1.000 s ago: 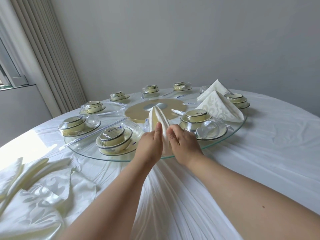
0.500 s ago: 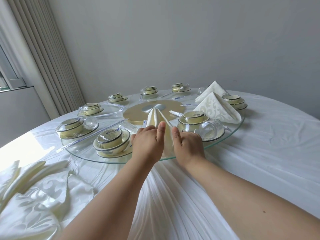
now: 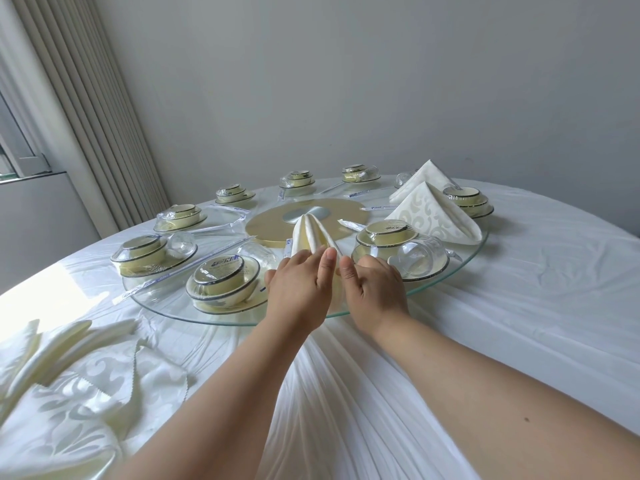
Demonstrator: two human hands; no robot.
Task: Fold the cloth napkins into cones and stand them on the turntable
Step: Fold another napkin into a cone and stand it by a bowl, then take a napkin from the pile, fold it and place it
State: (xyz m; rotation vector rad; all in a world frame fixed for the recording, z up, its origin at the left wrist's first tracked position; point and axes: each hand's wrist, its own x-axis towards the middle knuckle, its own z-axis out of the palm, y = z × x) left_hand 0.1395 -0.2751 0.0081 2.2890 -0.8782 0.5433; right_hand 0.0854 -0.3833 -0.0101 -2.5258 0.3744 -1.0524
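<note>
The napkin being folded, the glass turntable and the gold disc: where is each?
Napkin being folded (image 3: 310, 233), head view, its upper folds.
Glass turntable (image 3: 166, 308), head view, bare near-left rim.
Gold disc (image 3: 270, 221), head view, its left surface.

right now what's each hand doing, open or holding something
Left hand: fingers on the folded napkin, holding it upright.
Right hand: also holding it.

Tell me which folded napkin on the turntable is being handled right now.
The narrow, unpatterned cone napkin at the near edge of the glass turntable: the left hand and right hand flank its base. The two patterned napkin cones stand untouched at far right.
</note>
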